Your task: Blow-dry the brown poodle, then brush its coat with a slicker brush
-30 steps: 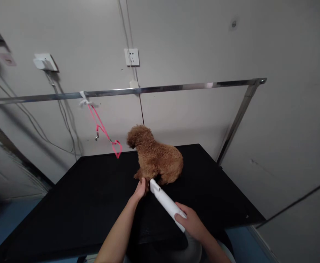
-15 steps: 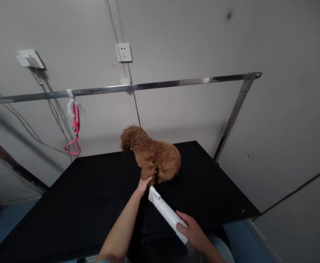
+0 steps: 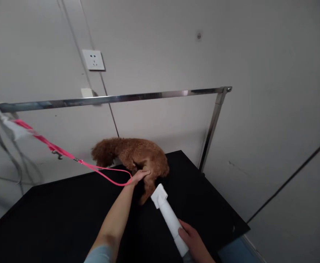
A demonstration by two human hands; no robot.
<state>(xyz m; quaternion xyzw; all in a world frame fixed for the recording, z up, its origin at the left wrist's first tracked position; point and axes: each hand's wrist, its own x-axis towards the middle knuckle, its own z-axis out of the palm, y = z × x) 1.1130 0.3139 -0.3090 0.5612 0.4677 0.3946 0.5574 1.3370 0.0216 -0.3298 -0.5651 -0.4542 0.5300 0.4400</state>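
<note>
Since half a second ago the pink leash (image 3: 66,157) no longer hangs slack at the rail; it now stretches taut from the far left end of the metal bar (image 3: 121,98) down across to the middle. The brown curly dog (image 3: 138,157) has also gone from sitting to standing stretched out, head to the left, at the back edge of the black table (image 3: 53,219), close to the wall. The leash's loop ends right at the left hand (image 3: 139,176), which has risen with the dog and has its fingers curled around the dog's hindquarters above a back leg. Whether it also pinches the leash, I cannot tell. Just right of that leg is the flat head of the white blower tube (image 3: 168,212), near the fur but apart from it, slanting down toward the lower edge. The right hand (image 3: 192,241) wraps closed around the tube's lower end. Further right, the bar's upright post (image 3: 211,131) meets the table corner.
</note>
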